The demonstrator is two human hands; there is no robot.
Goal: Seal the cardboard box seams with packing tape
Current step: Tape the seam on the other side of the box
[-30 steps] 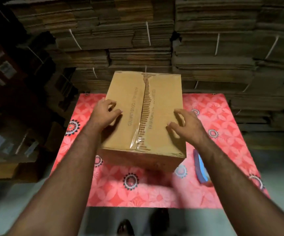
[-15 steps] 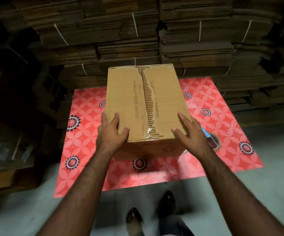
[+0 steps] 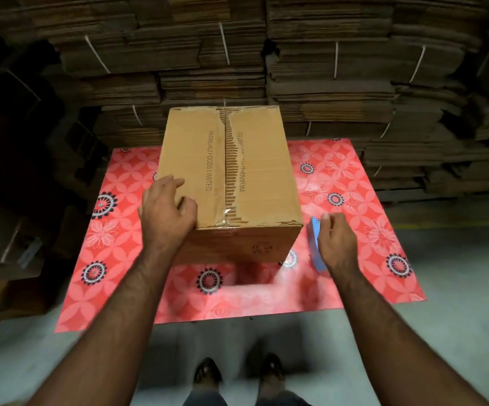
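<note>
The box [image 3: 228,183] sits on the red mat [image 3: 354,183] before stacked cardboard [image 3: 325,68], its centre seam running near to far. The left hand [image 3: 165,212] lies loosely curled on the near-left top corner, probably to steady it, while the right hand [image 3: 335,244] curls round the blue tape tool [image 3: 314,244] just right of the box. Bare mat lies right and near, and the near top edge is unobstructed for starting a strip.

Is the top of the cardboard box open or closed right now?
Closed. The two top flaps of the cardboard box lie flat and meet along the middle seam, where clear tape shows near the front edge.
</note>
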